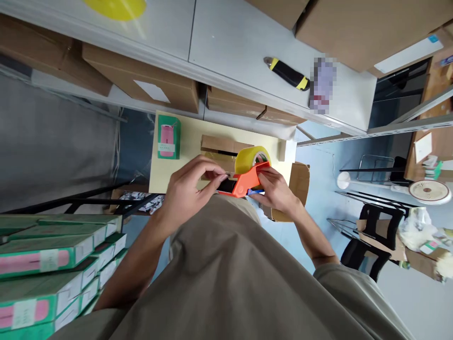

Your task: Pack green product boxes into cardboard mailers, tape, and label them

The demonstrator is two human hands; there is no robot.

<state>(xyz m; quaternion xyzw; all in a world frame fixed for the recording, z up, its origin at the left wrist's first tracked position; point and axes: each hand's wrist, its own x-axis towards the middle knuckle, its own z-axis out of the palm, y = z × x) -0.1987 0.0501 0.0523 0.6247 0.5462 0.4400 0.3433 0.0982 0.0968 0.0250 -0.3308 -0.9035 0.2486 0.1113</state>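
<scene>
My right hand [276, 189] is wrapped round an orange tape dispenser [247, 182], which carries a roll of yellowish packing tape [246, 159]. The thumb and forefinger of my left hand [194, 184] are pinched together at the dispenser's front end; whatever lies between them is too small to make out. Just beyond both hands, a brown cardboard box [216, 143] rests on the pale yellow table [191, 132], partly hidden by the hands and the tape. On the table's left side lies a green box with a pink bottle picture [168, 137].
A grey shelf [233, 42] crosses ahead, with a black-and-yellow utility knife [288, 73] on it and cardboard boxes [141, 75] beneath. Green boxes [53, 264] are stacked at lower left. An open carton [299, 191] stands right of the table, black chairs [378, 231] farther right.
</scene>
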